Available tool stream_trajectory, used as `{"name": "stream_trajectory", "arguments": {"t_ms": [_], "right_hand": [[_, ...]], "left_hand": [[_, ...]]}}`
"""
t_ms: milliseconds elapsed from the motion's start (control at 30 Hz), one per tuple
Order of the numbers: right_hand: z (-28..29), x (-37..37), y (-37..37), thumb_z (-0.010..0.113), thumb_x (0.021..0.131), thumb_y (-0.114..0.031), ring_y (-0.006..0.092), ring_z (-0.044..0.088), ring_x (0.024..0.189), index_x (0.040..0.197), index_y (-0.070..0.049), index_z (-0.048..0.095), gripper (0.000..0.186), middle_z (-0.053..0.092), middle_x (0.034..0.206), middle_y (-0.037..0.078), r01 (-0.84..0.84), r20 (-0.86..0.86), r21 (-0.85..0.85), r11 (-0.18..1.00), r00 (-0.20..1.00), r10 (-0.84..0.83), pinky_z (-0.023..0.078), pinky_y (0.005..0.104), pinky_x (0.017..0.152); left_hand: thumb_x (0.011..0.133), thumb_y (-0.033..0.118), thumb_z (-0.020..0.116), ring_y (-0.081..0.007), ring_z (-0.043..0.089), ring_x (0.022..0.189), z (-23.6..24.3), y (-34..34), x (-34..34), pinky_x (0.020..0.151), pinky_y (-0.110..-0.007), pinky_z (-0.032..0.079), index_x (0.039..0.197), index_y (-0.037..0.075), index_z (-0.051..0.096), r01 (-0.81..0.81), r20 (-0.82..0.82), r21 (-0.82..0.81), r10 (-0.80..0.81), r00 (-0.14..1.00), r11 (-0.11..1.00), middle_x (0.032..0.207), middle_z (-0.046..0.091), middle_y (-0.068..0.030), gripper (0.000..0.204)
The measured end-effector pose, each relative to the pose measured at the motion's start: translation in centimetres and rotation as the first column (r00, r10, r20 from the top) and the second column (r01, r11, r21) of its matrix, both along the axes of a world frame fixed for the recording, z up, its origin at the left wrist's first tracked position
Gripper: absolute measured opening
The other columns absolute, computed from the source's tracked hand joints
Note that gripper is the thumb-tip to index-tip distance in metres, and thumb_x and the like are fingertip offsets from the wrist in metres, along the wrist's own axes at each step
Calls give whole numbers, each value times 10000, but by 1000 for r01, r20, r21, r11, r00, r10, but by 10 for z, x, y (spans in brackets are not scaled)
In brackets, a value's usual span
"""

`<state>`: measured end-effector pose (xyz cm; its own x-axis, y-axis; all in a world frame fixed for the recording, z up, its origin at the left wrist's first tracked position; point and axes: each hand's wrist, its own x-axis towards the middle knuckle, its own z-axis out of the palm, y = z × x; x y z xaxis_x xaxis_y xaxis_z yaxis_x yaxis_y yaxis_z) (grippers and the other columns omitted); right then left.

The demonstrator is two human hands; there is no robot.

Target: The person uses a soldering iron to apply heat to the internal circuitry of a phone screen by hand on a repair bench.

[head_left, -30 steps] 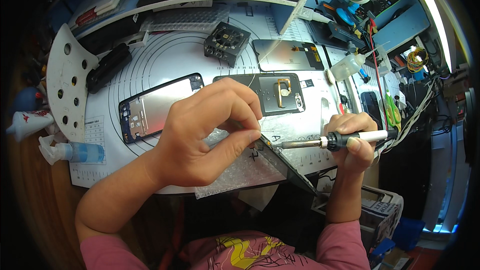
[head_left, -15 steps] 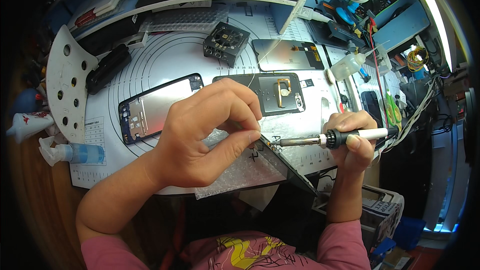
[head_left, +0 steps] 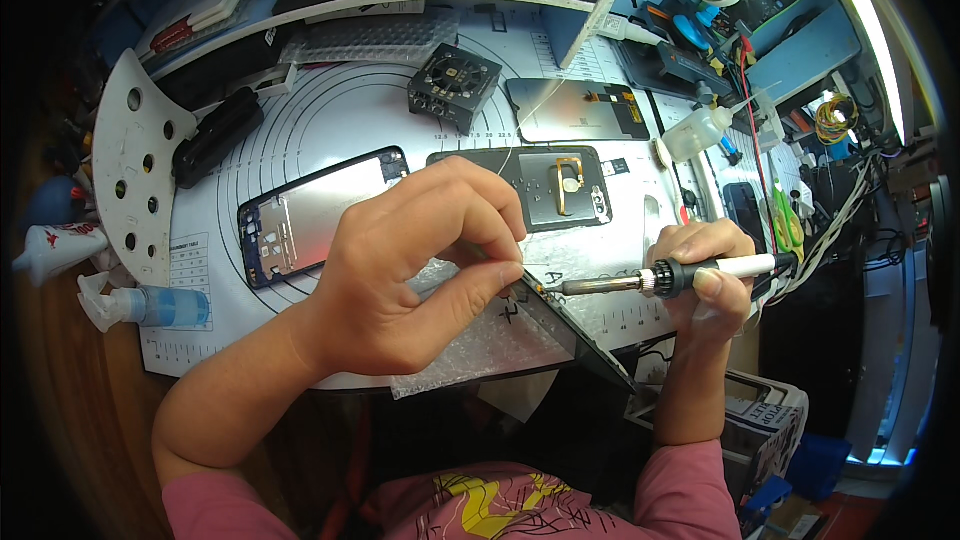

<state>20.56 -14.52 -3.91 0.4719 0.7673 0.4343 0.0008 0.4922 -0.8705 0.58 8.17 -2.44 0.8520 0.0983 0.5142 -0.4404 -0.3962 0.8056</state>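
My left hand (head_left: 420, 265) is closed, thumb and forefinger pinched at the upper end of a thin dark panel (head_left: 590, 345), like a phone screen, seen nearly edge-on. It slants down to the right, past the table's front edge. A thin pale wire (head_left: 533, 112) runs down behind this hand; its end is hidden. Wrapped round the grip of a soldering iron (head_left: 612, 283) is my right hand (head_left: 705, 280). The iron points left, its tip close to small parts on the panel's upper edge; whether they touch I cannot tell.
Beyond my hands lie a phone frame (head_left: 320, 215), a dark phone back (head_left: 545, 185) and a grey screen panel (head_left: 575, 108). A small black fan (head_left: 455, 85) stands behind. Bubble wrap (head_left: 480, 345) lies under my left hand. Bottles (head_left: 697, 132) and cables crowd the right side.
The soldering iron's tip has shifted very slightly to the right, and the pale wire has moved a little. Both hands keep their hold and almost the same place.
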Motion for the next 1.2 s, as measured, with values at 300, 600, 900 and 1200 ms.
{"name": "stream_trajectory", "arguments": {"t_ms": [300, 600, 900, 1200], "right_hand": [[0, 2, -1, 692, 786, -137, 194, 558, 536, 939, 83, 642, 273, 634, 706, 191, -9, -21, -13, 1000, 1000, 9, 440, 300, 488], [-2, 1, -1, 678, 797, -174, 172, 523, 514, 935, 72, 636, 285, 615, 677, 160, 17, -86, 6, 1000, 996, -17, 410, 280, 463], [0, -4, -25, 663, 828, -176, 187, 561, 590, 975, 60, 614, 282, 638, 774, 195, 86, -159, 77, 993, 985, -73, 462, 301, 511], [35, 28, -157, 585, 921, -224, 158, 486, 591, 996, 8, 661, 255, 650, 748, 109, 756, -206, 432, 492, 613, -763, 367, 287, 567]], "left_hand": [[881, -129, 630, -164, 675, 882, 0, -1, 0, 757, -260, 597, 972, -45, 576, 4, -3, -6, -4, 1000, 1000, 1080, 574, -177, 135], [881, -127, 629, -171, 669, 893, 0, -1, -1, 763, -259, 587, 972, -43, 577, 5, 1, -7, -5, 1000, 1000, 1087, 571, -170, 134], [876, -131, 611, -184, 654, 902, 2, -2, 0, 775, -280, 582, 962, -36, 579, -5, -24, -14, 4, 1000, 1000, 1073, 561, -167, 132], [950, -30, 575, -211, 628, 922, 2, -17, -1, 776, -306, 550, 971, -12, 525, -68, 0, -103, 69, 998, 992, 1071, 465, -132, 56]]}}
